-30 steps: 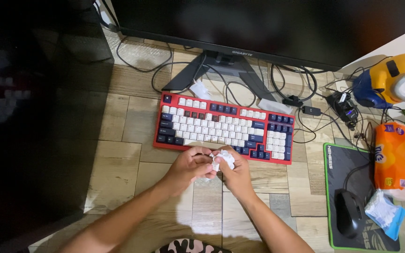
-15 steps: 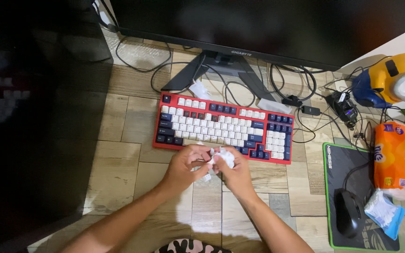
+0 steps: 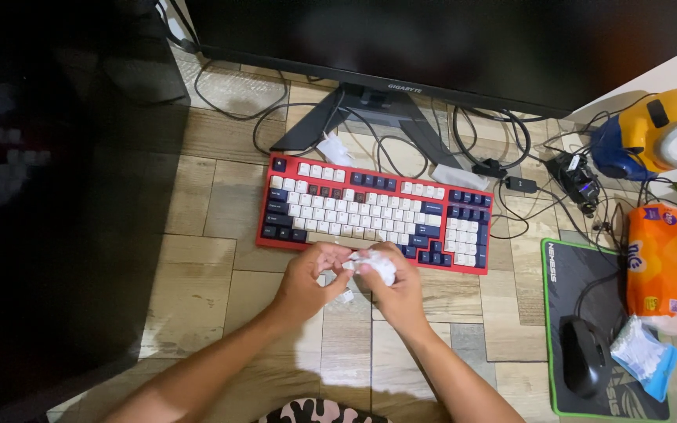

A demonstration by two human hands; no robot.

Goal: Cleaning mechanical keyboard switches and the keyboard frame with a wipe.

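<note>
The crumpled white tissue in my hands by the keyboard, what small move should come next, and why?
Probably bring the tissue up onto the keys: both the left hand and right hand pinch it just below the front edge of the red keyboard, and it looks bunched into a wad.

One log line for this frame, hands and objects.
left hand: pinching tissue | right hand: gripping tissue | keyboard: just beyond hands | mouse: untouched

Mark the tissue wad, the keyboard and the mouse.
tissue wad point(image 3: 375, 267), head view, on the white crumpled middle between both hands.
keyboard point(image 3: 354, 207), head view, on the white keys mid-board.
mouse point(image 3: 585, 356), head view, on its black back, on the mat.
</note>
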